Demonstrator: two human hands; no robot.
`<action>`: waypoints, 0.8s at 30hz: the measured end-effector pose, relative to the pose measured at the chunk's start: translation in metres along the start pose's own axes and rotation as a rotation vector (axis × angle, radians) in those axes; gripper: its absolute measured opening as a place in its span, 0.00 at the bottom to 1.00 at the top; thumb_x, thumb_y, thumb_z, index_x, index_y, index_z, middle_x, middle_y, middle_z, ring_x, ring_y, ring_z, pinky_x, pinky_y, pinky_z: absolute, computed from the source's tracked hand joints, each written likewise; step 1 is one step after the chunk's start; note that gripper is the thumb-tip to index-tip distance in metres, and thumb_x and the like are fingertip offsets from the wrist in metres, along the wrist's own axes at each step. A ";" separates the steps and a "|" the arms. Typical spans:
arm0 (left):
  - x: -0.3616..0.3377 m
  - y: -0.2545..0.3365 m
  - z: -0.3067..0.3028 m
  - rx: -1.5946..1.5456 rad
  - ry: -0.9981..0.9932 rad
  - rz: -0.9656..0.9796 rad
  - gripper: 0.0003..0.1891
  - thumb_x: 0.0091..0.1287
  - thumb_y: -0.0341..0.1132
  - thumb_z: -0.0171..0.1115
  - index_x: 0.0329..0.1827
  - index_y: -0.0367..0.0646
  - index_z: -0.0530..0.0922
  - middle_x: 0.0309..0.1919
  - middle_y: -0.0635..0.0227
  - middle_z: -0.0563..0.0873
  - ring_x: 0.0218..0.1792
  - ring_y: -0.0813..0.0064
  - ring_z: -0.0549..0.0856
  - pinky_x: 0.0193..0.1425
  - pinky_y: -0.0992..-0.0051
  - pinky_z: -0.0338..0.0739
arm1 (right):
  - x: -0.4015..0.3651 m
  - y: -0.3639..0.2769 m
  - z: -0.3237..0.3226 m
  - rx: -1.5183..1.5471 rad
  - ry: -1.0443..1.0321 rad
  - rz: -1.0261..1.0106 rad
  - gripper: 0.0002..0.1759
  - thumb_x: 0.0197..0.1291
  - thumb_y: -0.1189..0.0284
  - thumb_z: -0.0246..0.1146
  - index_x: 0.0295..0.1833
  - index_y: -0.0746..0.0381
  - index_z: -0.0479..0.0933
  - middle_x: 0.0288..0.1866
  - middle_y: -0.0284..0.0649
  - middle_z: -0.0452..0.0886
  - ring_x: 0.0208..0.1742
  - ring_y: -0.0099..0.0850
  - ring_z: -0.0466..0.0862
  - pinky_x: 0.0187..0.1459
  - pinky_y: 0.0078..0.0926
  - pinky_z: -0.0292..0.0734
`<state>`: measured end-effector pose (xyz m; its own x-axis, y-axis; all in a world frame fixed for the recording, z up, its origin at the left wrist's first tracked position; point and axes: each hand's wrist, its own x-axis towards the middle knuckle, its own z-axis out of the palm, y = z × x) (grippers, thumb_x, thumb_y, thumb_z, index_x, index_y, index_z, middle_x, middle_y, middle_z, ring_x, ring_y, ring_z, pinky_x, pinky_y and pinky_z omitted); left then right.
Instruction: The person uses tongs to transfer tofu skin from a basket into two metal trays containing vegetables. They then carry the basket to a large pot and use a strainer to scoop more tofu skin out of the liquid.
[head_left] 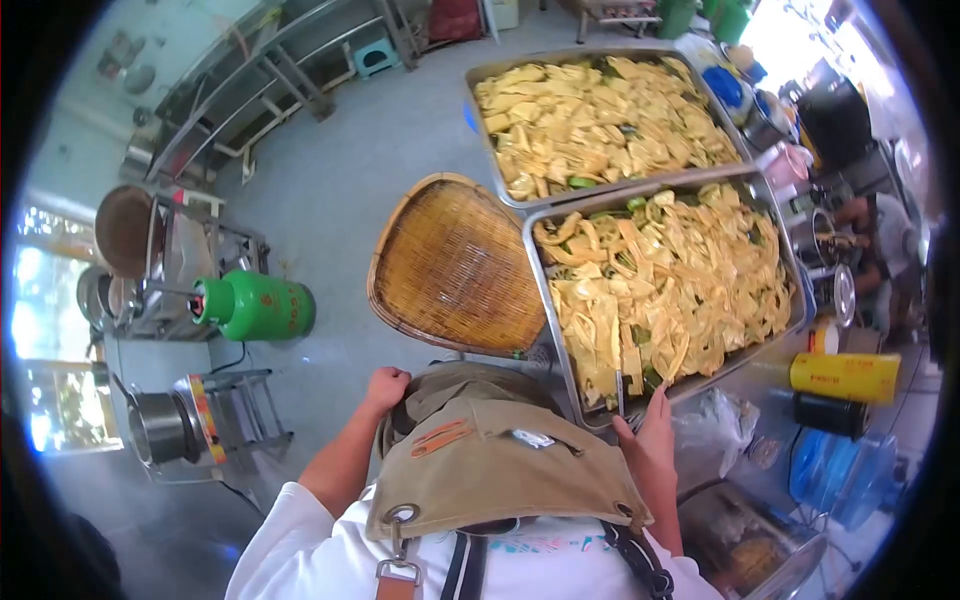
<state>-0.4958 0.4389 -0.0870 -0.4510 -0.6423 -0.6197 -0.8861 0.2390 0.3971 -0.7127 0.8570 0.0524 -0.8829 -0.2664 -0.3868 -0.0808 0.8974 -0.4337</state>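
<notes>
My right hand (652,438) is at the near corner of the closer metal tray (545,310), closed around what look like slim metal tongs (620,393). Their tips reach into the food. That tray holds a heap of glossy yellow strips (680,270) resembling tofu skin, with green pieces among them. Behind it, a second metal tray (487,140) is filled with similar yellow pieces (600,120). Beside my apron (500,480), my left hand (388,388) is curled closed; whatever may be inside its fingers is hidden. A woven bamboo basket (460,260) sits just ahead, left of the closer tray.
On the left are a green gas cylinder (255,305) and a metal pot (163,428) on a stand. To the right are a yellow canister (845,376), a clear plastic bag (715,430) and a blue water jug (845,475). Another person (885,250) is at the far right.
</notes>
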 end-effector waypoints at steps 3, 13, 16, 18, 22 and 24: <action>0.020 -0.040 -0.003 -0.004 -0.005 0.000 0.19 0.58 0.44 0.61 0.33 0.33 0.85 0.26 0.52 0.87 0.30 0.61 0.86 0.41 0.65 0.80 | -0.008 -0.026 -0.013 -0.263 0.206 -0.090 0.44 0.57 0.67 0.69 0.75 0.69 0.56 0.69 0.62 0.66 0.57 0.55 0.80 0.55 0.45 0.77; 0.163 -0.165 -0.039 -0.025 -0.176 0.062 0.19 0.61 0.46 0.61 0.36 0.35 0.86 0.34 0.47 0.87 0.40 0.49 0.87 0.47 0.59 0.79 | 0.005 -0.186 0.207 0.815 -0.460 0.277 0.13 0.63 0.64 0.66 0.33 0.64 0.80 0.23 0.33 0.79 0.25 0.21 0.77 0.29 0.23 0.72; 0.217 -0.134 -0.070 0.010 -0.176 0.163 0.18 0.61 0.45 0.62 0.39 0.35 0.86 0.35 0.47 0.87 0.40 0.49 0.87 0.47 0.60 0.79 | 0.055 -0.166 0.346 1.197 -0.681 0.623 0.18 0.62 0.63 0.68 0.49 0.64 0.77 0.37 0.37 0.82 0.36 0.28 0.83 0.37 0.28 0.78; 0.243 -0.110 -0.095 0.001 -0.180 0.164 0.18 0.62 0.43 0.62 0.40 0.35 0.86 0.34 0.47 0.87 0.38 0.52 0.87 0.45 0.62 0.79 | 0.092 -0.161 0.417 1.507 -0.581 1.019 0.26 0.63 0.59 0.68 0.59 0.65 0.72 0.51 0.43 0.80 0.50 0.35 0.83 0.48 0.36 0.81; 0.282 -0.098 -0.115 -0.183 -0.149 0.086 0.18 0.62 0.43 0.63 0.41 0.34 0.86 0.33 0.51 0.88 0.36 0.61 0.88 0.44 0.65 0.79 | 0.137 -0.205 0.455 1.884 -0.100 1.135 0.27 0.67 0.60 0.64 0.64 0.65 0.68 0.60 0.46 0.77 0.59 0.40 0.79 0.57 0.42 0.78; 0.293 -0.096 -0.117 -0.234 -0.188 0.017 0.18 0.62 0.43 0.64 0.41 0.34 0.86 0.33 0.53 0.88 0.37 0.63 0.87 0.45 0.66 0.79 | 0.149 -0.201 0.475 2.053 -0.044 1.045 0.24 0.69 0.62 0.62 0.63 0.65 0.69 0.60 0.45 0.77 0.60 0.40 0.79 0.58 0.43 0.78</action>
<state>-0.5302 0.1425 -0.2279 -0.4968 -0.4886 -0.7172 -0.8392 0.0601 0.5404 -0.6077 0.4702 -0.3048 -0.2854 -0.1399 -0.9481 0.6757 -0.7309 -0.0956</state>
